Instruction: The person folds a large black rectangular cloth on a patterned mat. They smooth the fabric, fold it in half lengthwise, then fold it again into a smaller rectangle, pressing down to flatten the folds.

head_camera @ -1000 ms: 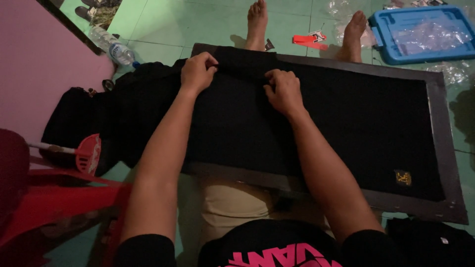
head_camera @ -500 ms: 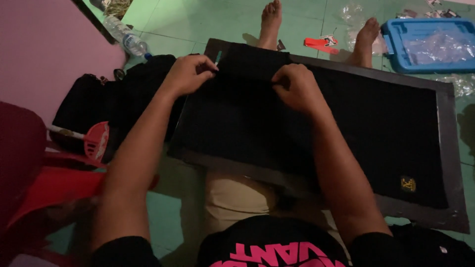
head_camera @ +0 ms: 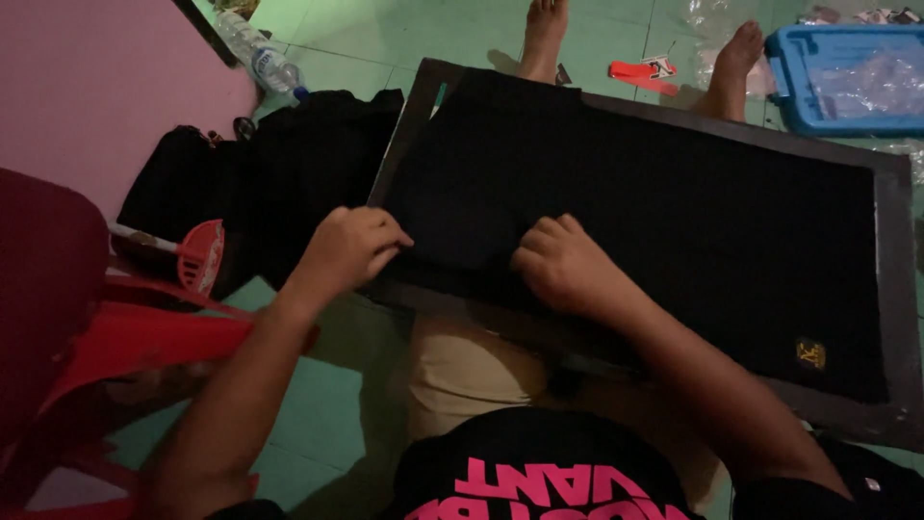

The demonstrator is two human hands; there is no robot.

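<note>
A black cloth [head_camera: 664, 212] lies spread over a dark grey board [head_camera: 900, 250] that rests across my lap. A small gold emblem [head_camera: 811, 353] shows near the cloth's right end. My left hand [head_camera: 348, 246] grips the cloth's near left edge, fingers curled around it. My right hand [head_camera: 568, 265] is closed on a fold of the same cloth a little to the right, near the board's front edge. My bare feet [head_camera: 544, 34] show beyond the board's far side.
A pile of black fabric [head_camera: 279, 183] lies on the green floor to the left. A red plastic chair [head_camera: 106, 347] stands at my left. A plastic bottle [head_camera: 260, 58] lies at the top left, an orange tool [head_camera: 643, 70] and a blue tray [head_camera: 847, 77] at the top right.
Both hands have come from the board's far edge to its near edge, drawing the cloth toward me. The view has shifted with them.
</note>
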